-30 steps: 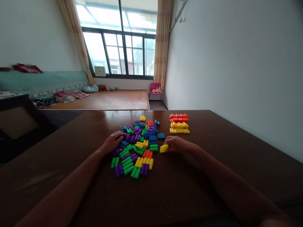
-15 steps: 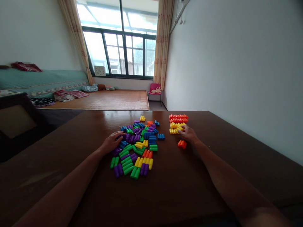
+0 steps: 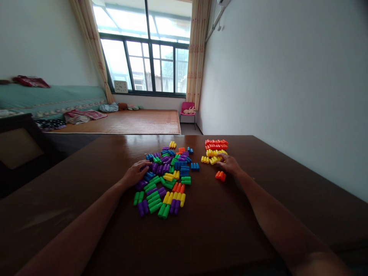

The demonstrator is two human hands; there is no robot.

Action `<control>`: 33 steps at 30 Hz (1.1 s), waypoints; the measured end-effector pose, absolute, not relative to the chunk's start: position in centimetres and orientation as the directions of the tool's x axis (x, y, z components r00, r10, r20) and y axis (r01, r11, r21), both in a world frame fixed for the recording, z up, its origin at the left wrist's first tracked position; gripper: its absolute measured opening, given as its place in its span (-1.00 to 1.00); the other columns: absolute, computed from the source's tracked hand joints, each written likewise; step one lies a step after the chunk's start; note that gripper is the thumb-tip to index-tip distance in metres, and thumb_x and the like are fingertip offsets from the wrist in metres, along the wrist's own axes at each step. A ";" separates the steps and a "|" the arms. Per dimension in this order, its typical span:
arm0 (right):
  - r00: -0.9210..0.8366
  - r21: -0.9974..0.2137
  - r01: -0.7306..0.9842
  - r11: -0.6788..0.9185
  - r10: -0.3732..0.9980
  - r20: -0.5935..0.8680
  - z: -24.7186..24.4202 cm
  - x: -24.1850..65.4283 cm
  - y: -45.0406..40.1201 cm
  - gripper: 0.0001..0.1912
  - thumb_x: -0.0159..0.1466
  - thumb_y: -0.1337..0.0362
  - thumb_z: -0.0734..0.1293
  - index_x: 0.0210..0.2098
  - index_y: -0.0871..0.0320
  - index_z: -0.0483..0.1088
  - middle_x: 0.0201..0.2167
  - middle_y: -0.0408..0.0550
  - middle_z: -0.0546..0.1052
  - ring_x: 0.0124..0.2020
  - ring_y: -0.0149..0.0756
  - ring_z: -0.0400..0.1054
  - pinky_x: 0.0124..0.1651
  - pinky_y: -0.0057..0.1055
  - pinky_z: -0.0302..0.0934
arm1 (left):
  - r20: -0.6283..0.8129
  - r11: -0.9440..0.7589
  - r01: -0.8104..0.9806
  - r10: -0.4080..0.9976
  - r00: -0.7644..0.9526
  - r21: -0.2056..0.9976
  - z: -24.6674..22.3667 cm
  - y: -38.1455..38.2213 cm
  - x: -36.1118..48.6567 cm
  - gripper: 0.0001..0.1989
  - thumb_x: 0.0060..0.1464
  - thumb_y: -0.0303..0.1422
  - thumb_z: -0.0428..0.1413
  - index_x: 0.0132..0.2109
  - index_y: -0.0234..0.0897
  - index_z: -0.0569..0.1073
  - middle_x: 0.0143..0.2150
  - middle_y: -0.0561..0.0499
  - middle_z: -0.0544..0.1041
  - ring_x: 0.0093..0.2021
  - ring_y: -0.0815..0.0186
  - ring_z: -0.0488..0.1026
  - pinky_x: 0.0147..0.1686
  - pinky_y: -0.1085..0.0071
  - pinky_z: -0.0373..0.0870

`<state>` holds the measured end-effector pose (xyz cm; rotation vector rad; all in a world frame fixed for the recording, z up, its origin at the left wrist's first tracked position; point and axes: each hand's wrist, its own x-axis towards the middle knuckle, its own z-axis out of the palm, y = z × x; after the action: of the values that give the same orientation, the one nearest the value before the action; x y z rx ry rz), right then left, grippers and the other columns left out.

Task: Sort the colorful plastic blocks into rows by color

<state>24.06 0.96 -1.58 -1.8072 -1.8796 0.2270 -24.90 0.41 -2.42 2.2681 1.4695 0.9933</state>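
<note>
My left hand [image 3: 135, 173] rests at the left edge of a loose pile of ridged plastic building blocks, fingers stretched out and apart, touching the purple blocks [image 3: 161, 168]. On the right, my right hand [image 3: 230, 165] pinches a yellow block [image 3: 214, 161], which sits slightly tilted. Just left of it lies another yellow block [image 3: 205, 159]. Behind the fingertips runs a row of yellow blocks [image 3: 214, 152], partly covered by the hand. Beyond that stand two rows of orange-red blocks [image 3: 216, 144]. A single orange block [image 3: 220, 176] lies in front of my right hand.
The pile mixes green blocks [image 3: 154, 202], blue blocks [image 3: 184, 168], yellow and orange ones on a dark brown table [image 3: 201, 230]. A lone blue block [image 3: 195, 166] lies at its right side. Past the table are a bed [image 3: 138, 120] and a pink chair [image 3: 188, 105].
In the front yellow row, the left block has slid a little to the left, and the yellow block at my right fingers now lies tilted beside it. My left hand has stayed still.
</note>
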 end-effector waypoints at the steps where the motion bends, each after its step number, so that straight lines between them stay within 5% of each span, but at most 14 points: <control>1: 0.015 -0.444 0.890 0.102 0.967 0.253 -1.6 24.0 1.0 -0.60 0.15 0.22 0.36 0.00 0.06 0.41 -0.33 -0.14 0.57 -0.31 -0.29 0.46 -0.19 -0.41 0.27 | 0.403 -0.455 0.701 0.879 0.254 0.549 -2.4 0.4 -24.9 -0.49 0.05 0.04 -0.02 -0.09 -0.22 0.55 0.05 -0.11 0.52 0.09 0.10 0.41 0.17 0.18 0.26; 8: -0.195 -0.236 0.927 0.291 0.912 0.361 -1.0 22.8 0.6 -0.55 0.16 0.22 0.37 0.05 0.03 0.39 0.04 -0.03 0.46 -0.04 -0.17 0.37 -0.03 -0.30 0.26 | 0.418 -0.460 0.708 0.873 0.252 0.535 -2.5 0.4 -24.9 -0.49 0.05 0.04 -0.03 -0.10 -0.21 0.56 0.05 -0.10 0.52 0.08 0.09 0.42 0.14 0.19 0.30; 12: -0.308 -0.104 0.927 0.362 0.888 0.341 -0.7 21.7 0.5 -0.67 0.19 0.31 0.34 -0.04 0.08 0.45 0.02 -0.02 0.49 0.02 -0.10 0.32 0.06 -0.23 0.19 | 0.419 -0.469 0.712 0.869 0.265 0.523 -2.7 0.5 -25.0 -0.52 0.07 -0.01 -0.02 -0.09 -0.23 0.55 0.06 -0.11 0.51 0.09 0.10 0.41 0.15 0.19 0.28; 16: -0.282 -0.148 0.921 0.360 0.879 0.384 -0.4 22.0 0.7 -0.79 0.17 0.38 0.32 -0.18 0.13 0.47 -0.09 -0.01 0.54 -0.07 -0.19 0.38 0.08 -0.27 0.17 | 0.419 -0.472 0.715 0.867 0.270 0.516 -2.8 0.6 -25.1 -0.55 0.09 -0.04 -0.03 -0.07 -0.23 0.54 0.06 -0.11 0.51 0.09 0.10 0.41 0.14 0.17 0.29; 24: -0.069 -0.316 0.920 0.230 0.892 0.447 -0.3 23.6 0.6 -0.79 0.19 0.26 0.31 -0.17 0.13 0.41 -0.22 -0.02 0.54 -0.22 -0.24 0.41 -0.16 -0.37 0.24 | 0.416 -0.478 0.715 0.865 0.281 0.510 -3.0 0.7 -25.2 -0.57 0.12 -0.07 -0.04 -0.06 -0.21 0.54 0.07 -0.09 0.50 0.10 0.12 0.40 0.15 0.20 0.27; 33: -0.211 -0.149 0.945 0.292 0.890 0.404 -0.3 17.6 1.4 -0.75 0.25 0.19 0.30 -0.09 0.10 0.40 -0.18 0.00 0.54 -0.16 -0.20 0.42 -0.12 -0.36 0.22 | 0.407 -0.471 0.728 0.869 0.283 0.499 -3.2 0.9 -25.3 -0.59 0.12 -0.09 -0.03 -0.04 -0.17 0.53 0.08 -0.05 0.49 0.10 0.14 0.40 0.16 0.21 0.26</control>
<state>17.60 1.36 -0.33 -1.6433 -2.1547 -0.1803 -25.34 0.86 -3.16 2.3342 1.4796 0.9565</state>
